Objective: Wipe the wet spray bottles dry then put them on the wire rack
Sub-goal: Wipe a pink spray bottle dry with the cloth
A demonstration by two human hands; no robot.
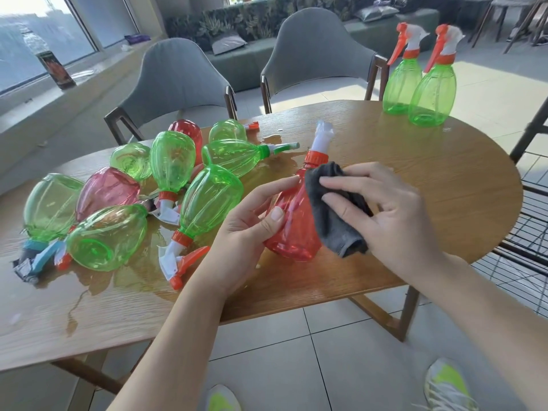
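At six o'clock, nearest the camera, two shoes with yellow-green panels stand on the tiled floor. Above them the left hand grips the body of a red spray bottle, thumb across its front, holding it tilted with its base toward the camera and its white nozzle pointing to twelve o'clock. The right hand presses a dark grey cloth against the bottle's right flank, fingers spread over the fabric. Beneath lies the oval wooden bench. At nine o'clock a heap of wet spray bottles, mostly green with some red and pink, lies on its side in a puddle. At three o'clock, beside the bench, stands a black wire rack. At one o'clock two green spray bottles stand upright, touching. Beyond, at twelve o'clock, two grey chairs face the bench.
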